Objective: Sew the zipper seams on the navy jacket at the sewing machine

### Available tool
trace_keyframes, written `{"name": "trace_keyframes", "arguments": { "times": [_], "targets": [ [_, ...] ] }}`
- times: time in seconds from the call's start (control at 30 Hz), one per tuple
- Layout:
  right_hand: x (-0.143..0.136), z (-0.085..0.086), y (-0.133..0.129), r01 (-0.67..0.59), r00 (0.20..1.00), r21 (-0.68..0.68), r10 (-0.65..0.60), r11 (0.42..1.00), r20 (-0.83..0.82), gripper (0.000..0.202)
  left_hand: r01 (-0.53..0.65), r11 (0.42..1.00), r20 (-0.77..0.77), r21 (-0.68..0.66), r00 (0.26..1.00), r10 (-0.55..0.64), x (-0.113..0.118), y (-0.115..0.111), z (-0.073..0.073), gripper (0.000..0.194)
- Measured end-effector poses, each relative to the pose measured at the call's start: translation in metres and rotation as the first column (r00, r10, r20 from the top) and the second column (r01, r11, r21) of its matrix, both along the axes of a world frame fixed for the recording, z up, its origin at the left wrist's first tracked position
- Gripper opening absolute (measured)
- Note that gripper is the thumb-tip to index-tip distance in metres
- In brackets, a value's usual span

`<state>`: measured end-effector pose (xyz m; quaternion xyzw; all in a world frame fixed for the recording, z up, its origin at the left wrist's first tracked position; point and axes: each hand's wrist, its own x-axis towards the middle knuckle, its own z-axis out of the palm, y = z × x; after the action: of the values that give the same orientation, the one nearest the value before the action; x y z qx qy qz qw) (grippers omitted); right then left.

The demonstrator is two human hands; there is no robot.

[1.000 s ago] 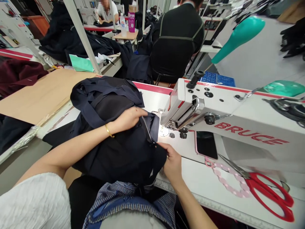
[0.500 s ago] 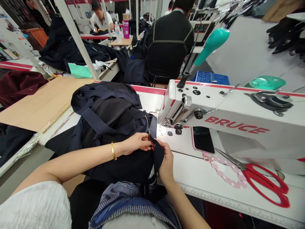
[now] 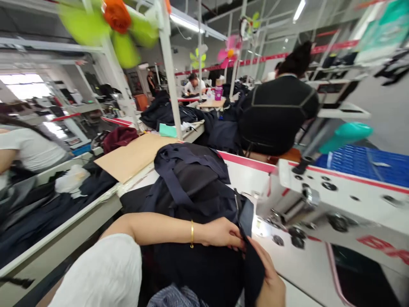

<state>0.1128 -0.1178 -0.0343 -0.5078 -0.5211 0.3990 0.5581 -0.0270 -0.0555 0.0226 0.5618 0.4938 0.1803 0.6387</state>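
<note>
Right of my hands: white sewing machine (image 3: 338, 209). Ahead of them: a person in black (image 3: 276, 113), seated with back turned. To their left: brown board (image 3: 136, 155), maroon cloth (image 3: 118, 137). Overhead, blurred: what look like paper pinwheels (image 3: 111, 21).

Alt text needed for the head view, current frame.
Both hands, left hand and right hand, pinch the edge of a dark navy garment beside a white sewing machine. A person in black sits facing away beyond the table.
</note>
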Motion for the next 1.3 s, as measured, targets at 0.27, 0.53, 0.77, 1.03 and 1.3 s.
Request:
{"name": "trace_keyframes", "arguments": {
  "times": [0.27,0.53,0.77,1.03,1.3],
  "targets": [
    [-0.011,-0.011,-0.004,-0.018,0.997,0.072,0.012,0.997,0.075,0.039,0.496,0.697,-0.657,0.517,0.752,-0.048,-0.005,0.03,0.009,0.011],
    [-0.01,0.013,-0.019,-0.172,0.915,0.178,0.09,0.969,0.393,0.054,0.574,0.575,-0.778,0.583,0.598,0.192,-0.009,0.085,0.016,0.025],
    [0.005,0.021,-0.006,-0.297,0.672,0.212,0.046,0.931,0.739,0.041,0.87,0.037,-0.871,0.491,0.492,-0.002,-0.014,0.045,0.007,0.025],
    [0.031,0.028,0.044,-0.449,0.208,0.156,-0.066,0.88,0.976,0.022,0.777,0.017,-0.776,0.629,0.629,-0.031,-0.003,0.063,-0.017,0.021],
    [0.039,0.021,0.04,-0.499,0.316,0.182,-0.018,0.847,0.948,0.026,0.72,0.023,-0.718,0.694,0.694,-0.062,-0.009,0.05,-0.021,0.024]
  ]
}}
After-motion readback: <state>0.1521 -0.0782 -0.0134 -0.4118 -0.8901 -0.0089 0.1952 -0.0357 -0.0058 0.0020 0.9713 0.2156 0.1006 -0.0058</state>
